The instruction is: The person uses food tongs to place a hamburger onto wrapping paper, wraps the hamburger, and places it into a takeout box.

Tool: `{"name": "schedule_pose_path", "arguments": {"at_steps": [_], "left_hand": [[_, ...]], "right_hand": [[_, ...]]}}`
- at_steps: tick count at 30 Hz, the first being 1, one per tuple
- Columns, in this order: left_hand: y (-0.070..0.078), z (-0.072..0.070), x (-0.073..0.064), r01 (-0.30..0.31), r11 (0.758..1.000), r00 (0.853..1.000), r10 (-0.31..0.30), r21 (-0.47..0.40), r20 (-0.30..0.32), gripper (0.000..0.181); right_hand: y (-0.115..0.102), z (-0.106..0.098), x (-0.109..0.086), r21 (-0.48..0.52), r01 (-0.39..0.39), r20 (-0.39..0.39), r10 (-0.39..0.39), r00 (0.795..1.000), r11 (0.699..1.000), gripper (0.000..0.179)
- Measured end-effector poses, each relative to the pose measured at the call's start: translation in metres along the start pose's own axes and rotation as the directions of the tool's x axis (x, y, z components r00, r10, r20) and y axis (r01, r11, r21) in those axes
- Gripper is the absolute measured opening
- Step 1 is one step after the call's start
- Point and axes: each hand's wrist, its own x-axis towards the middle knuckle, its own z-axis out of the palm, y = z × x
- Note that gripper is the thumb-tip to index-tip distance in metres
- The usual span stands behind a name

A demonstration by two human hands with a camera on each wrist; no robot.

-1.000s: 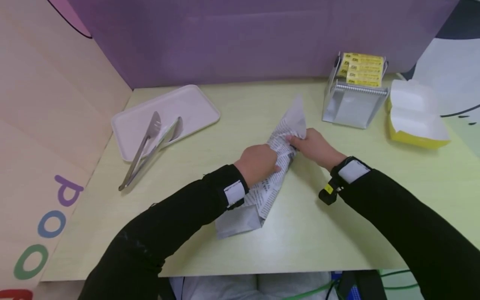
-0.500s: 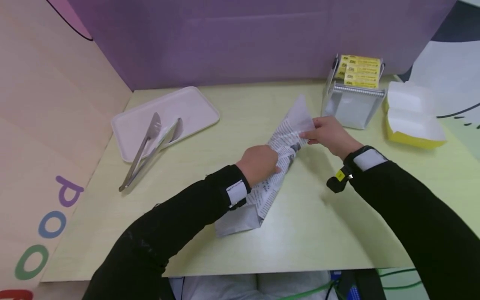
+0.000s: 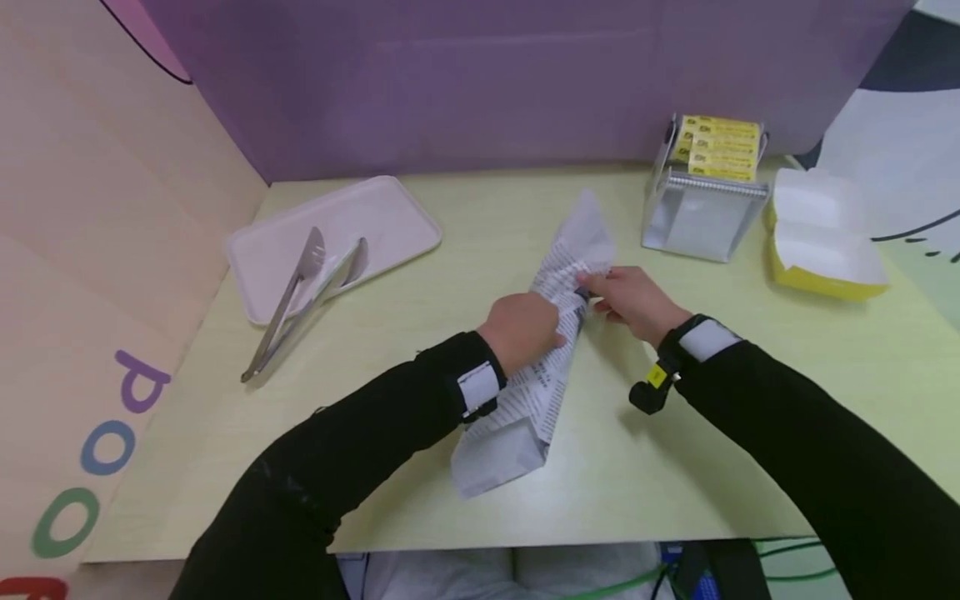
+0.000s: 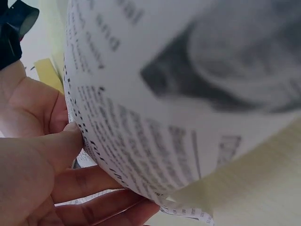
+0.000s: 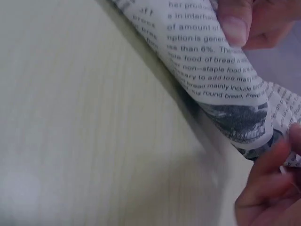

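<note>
A sheet of newsprint-patterned wrapping paper (image 3: 558,267) is rolled into a long bundle, slanting across the middle of the table. My left hand (image 3: 522,332) grips its middle from the left side, with the thumb over the printed face in the right wrist view. At the upper right edge, my right hand (image 3: 630,300) pinches the paper between thumb and fingers. The near end of the paper is folded over and shows a plain pale flap (image 3: 498,458); the far end rises to a plain point. Whatever the roll may contain is hidden.
Steel tongs (image 3: 300,308) lean on a white tray (image 3: 397,204) at the back left. A metal holder (image 3: 697,217) with yellow printed packets (image 3: 723,150) stands at the back right, beside an open yellow-and-white box (image 3: 828,242). A purple panel (image 3: 480,92) borders the back.
The right hand shifted up and right along the paper's edge, then came back down and left. The paper's near end has swung a little right and toward me. The left hand keeps its grip.
</note>
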Motion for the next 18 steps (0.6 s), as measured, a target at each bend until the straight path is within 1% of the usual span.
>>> {"name": "schedule_pose_path", "arguments": {"at_steps": [3,7,9,10,13,16,18], "left_hand": [[0.001,0.002,0.0,-0.002,1.0,1.0,0.002,0.005,0.0,0.036],[0.003,0.003,0.0,-0.009,1.0,1.0,0.009,0.025,-0.011,0.035],[0.005,0.002,-0.001,-0.012,0.999,1.0,0.013,0.039,-0.016,0.034],[0.006,0.002,-0.001,-0.013,0.999,1.0,0.014,0.047,-0.019,0.034],[0.008,0.0,-0.003,-0.007,0.997,0.999,0.01,0.076,-0.034,0.033],[0.009,0.0,-0.004,-0.006,0.996,0.999,0.011,0.094,-0.051,0.033],[0.01,0.0,-0.005,-0.005,0.995,0.998,0.011,0.095,-0.063,0.034]], "right_hand": [[0.0,0.0,0.003,0.052,0.004,-0.014,-0.003,1.0,0.999,0.03],[0.001,0.0,0.007,0.155,-0.006,-0.037,0.012,0.999,0.988,0.02],[0.001,-0.001,0.009,0.166,-0.001,-0.047,0.009,0.999,0.986,0.018],[0.001,-0.001,0.01,0.158,0.005,-0.046,0.002,0.999,0.987,0.018],[-0.002,-0.003,0.012,0.061,0.05,-0.022,-0.049,0.999,0.997,0.022],[-0.011,-0.006,0.012,-0.05,0.101,0.01,-0.1,0.995,0.994,0.038],[-0.023,-0.008,0.013,-0.1,0.12,0.038,-0.117,0.992,0.988,0.053]]}}
